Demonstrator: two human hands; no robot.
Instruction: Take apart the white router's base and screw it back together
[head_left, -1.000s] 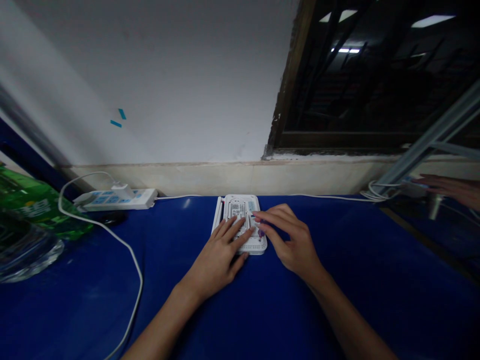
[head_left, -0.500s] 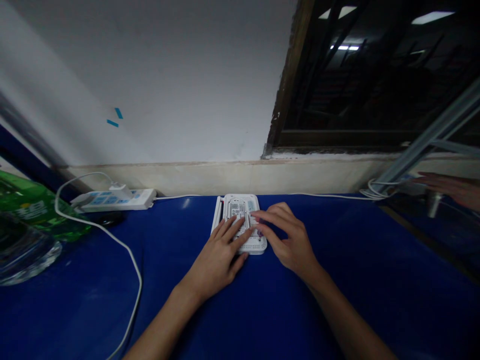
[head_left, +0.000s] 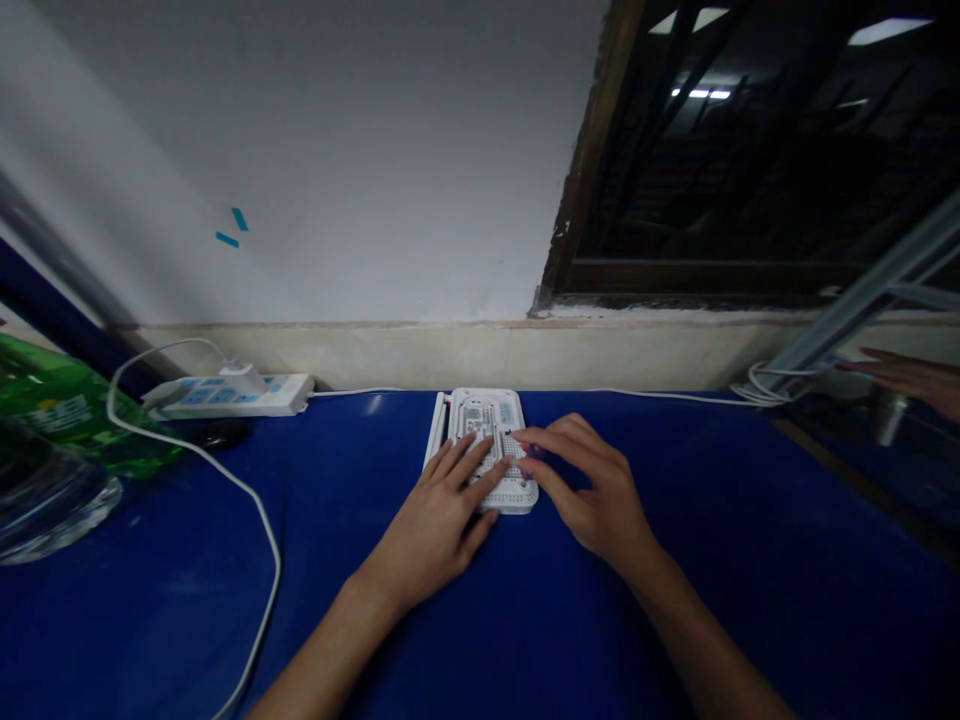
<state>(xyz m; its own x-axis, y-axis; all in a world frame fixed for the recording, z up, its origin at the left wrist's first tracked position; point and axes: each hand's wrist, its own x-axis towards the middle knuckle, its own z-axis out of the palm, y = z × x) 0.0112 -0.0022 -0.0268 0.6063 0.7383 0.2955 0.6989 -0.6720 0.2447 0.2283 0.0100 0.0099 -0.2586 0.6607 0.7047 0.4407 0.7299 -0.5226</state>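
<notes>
A white plastic device (head_left: 517, 492) with vent holes and a printed label lies on the blue table (head_left: 555, 640), near the wall. Across its lower left part rests my left hand (head_left: 442, 510), fingers spread flat. My right hand (head_left: 592, 480) is at the device's right side, thumb and fingertips curled round a small purple object (head_left: 534, 453). The fingertips partly hide this object, so its shape cannot be made out.
A white power strip (head_left: 289, 396) with a plugged-in cable (head_left: 271, 560) lies at the left, beside green packaging (head_left: 67, 410) and a black object (head_left: 221, 434). At the far right, another person's hand (head_left: 919, 380) is near a metal cylinder (head_left: 891, 418).
My right hand has shifted slightly right with the purple object, which shows more clearly. My left hand stays on the device. The view has turned slightly.
</notes>
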